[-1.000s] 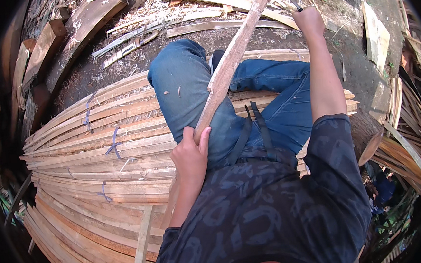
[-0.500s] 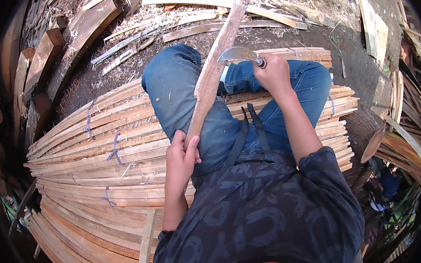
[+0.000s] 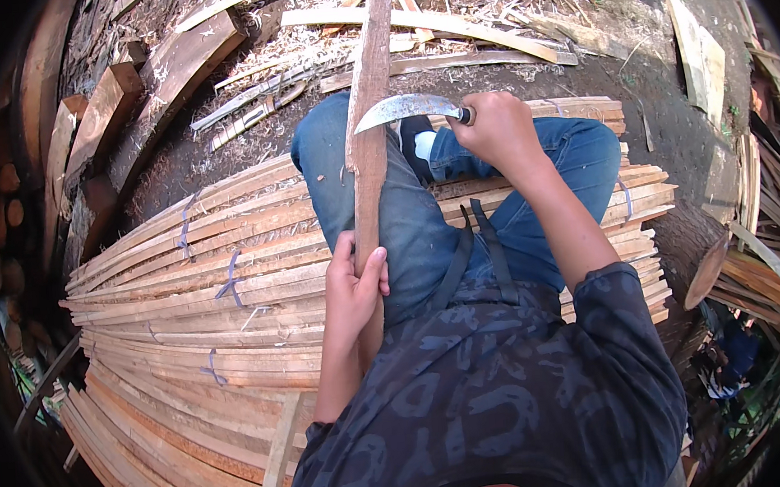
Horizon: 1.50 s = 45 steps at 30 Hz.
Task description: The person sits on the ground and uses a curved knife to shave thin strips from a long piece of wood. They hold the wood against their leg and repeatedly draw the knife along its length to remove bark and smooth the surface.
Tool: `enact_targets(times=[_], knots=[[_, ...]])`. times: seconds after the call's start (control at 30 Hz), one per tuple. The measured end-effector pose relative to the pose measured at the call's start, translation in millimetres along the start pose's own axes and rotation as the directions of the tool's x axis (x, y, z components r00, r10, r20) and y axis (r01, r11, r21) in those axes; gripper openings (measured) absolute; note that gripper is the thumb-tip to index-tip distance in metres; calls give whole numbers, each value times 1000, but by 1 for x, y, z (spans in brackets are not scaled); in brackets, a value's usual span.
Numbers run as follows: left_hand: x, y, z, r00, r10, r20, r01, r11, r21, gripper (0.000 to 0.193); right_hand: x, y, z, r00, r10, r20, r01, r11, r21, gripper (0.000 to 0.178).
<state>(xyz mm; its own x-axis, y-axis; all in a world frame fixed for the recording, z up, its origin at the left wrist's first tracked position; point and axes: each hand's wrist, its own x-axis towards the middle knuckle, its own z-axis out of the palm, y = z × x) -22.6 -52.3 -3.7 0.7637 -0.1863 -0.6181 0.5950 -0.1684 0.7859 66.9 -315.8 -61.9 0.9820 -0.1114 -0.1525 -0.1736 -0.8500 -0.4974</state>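
- Fingers of left hand clenched round wooden slat, long axis running away over lap.
- Right hand grips curved knife, blade touching slat's right edge.

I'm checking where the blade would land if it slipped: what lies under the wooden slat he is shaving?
Under the wooden slat lies the left thigh in blue jeans, which rests on bundled wooden strips. The slat's lower end is hidden behind the left hand.

A stack of bundled wooden slats, tied with blue cord, lies on the dirt ground beneath the left fingers. Beyond them, shavings, loose strips and thick planks litter the ground.
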Motion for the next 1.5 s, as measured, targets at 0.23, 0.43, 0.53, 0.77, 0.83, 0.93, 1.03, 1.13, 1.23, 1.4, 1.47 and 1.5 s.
enact_targets(times=[0.23, 0.43, 0.53, 0.77, 0.83, 0.93, 1.03, 1.13, 1.23, 1.4, 1.47, 1.5], knots=[[-4, -7, -10, 996, -91, 3, 90, 992, 85, 15, 6, -12, -6, 999, 47, 4, -47, 999, -3, 21], [-8, -11, -9, 998, -68, -5, 68, 974, 216, 21, 7, -21, -7, 999, 46, 22, -45, 999, -9, 23], [-6, -9, -10, 1000, -20, 1, 19, 948, 318, 24, 9, -23, -1, 999, 45, 28, -45, 999, -6, 23], [-6, -2, 4, 996, 54, -70, -13, 875, 485, 27, 29, -17, 12, 987, 132, 89, -125, 989, -75, 23], [-8, -1, 5, 996, 47, -80, -1, 871, 492, 27, 37, -12, 15, 984, 157, 83, -148, 984, -102, 22], [-9, 1, 7, 995, 37, -96, 18, 856, 516, 28, 51, 4, 17, 988, 151, 25, -146, 977, -153, 23], [-12, 2, 10, 994, 29, -105, 32, 844, 535, 28, 72, 35, 15, 957, 290, -12, -289, 947, -138, 25], [-9, -2, 8, 995, 42, -92, 14, 845, 534, 29, 88, 39, 11, 937, 350, -23, -350, 926, -140, 29], [-11, 2, 11, 994, 41, -104, 19, 854, 520, 27, 111, 66, 5, 901, 432, -45, -435, 893, -118, 34], [-18, -4, 3, 998, 55, -43, -22, 835, 549, 22, 131, 196, -24, 733, 680, 9, -679, 732, -50, 45], [-16, -15, -2, 999, -13, -38, 27, 910, 414, 23, 105, 189, -35, 772, 633, -49, -634, 763, -129, 43], [-14, -18, -1, 998, -47, -35, 56, 939, 341, 23, 88, 179, -30, 806, 587, -78, -592, 797, -121, 40]])
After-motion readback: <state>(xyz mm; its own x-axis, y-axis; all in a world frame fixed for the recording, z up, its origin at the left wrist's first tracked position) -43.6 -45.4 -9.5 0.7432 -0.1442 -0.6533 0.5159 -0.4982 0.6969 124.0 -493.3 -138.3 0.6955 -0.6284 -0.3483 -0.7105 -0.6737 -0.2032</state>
